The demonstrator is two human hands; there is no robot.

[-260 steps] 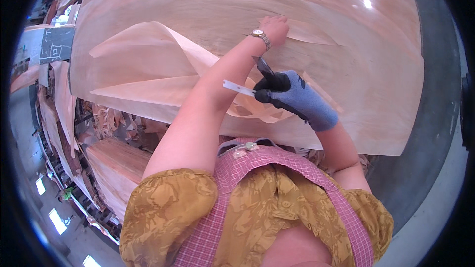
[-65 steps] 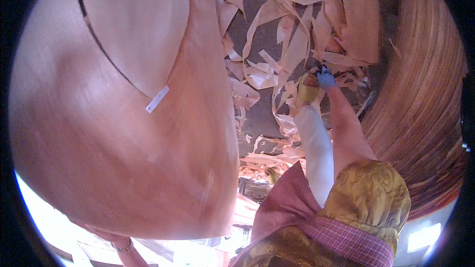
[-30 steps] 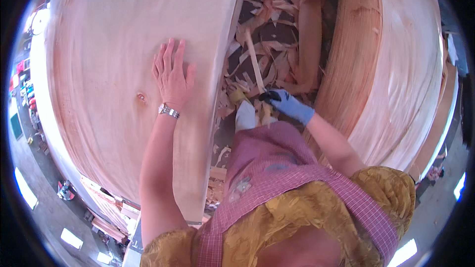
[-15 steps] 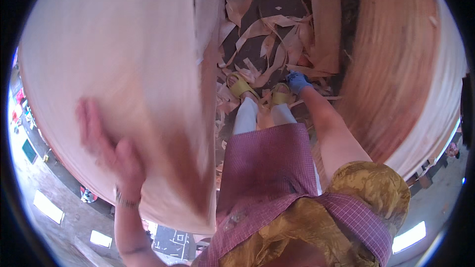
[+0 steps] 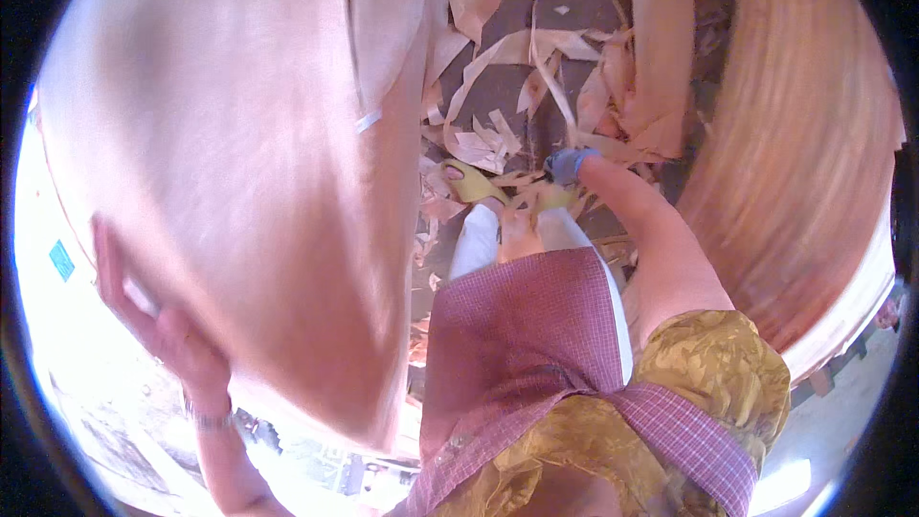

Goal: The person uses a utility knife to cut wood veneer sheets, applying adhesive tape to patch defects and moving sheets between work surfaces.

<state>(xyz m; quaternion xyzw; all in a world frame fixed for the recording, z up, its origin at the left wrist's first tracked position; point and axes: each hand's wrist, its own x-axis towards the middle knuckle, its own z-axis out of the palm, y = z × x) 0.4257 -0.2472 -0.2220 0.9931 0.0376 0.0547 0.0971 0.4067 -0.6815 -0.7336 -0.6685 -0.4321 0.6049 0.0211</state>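
My bare left hand (image 5: 163, 321), blurred, lies along the left edge of a large pale sheet of wood veneer (image 5: 230, 163). Its fingers are stretched out and apart from the thumb, and a band circles the wrist. Down by my feet, my right hand (image 5: 569, 166) wears a blue glove and has its fingers curled. What it holds, if anything, cannot be made out. A thin veneer strip (image 5: 553, 81) runs across the floor and ends close to the glove.
Torn veneer scraps (image 5: 493, 139) litter the dark floor around my yellow sandals (image 5: 469, 182). Ahead stands or lies a long veneer piece (image 5: 661, 48). To the right rises a big layered stack of veneer (image 5: 795, 163). A purple checked apron (image 5: 517, 325) covers my lap.
My left hand has slid left and down to the sheet's outer edge. The gloved right hand has shifted slightly nearer to me. The view has shifted a little.
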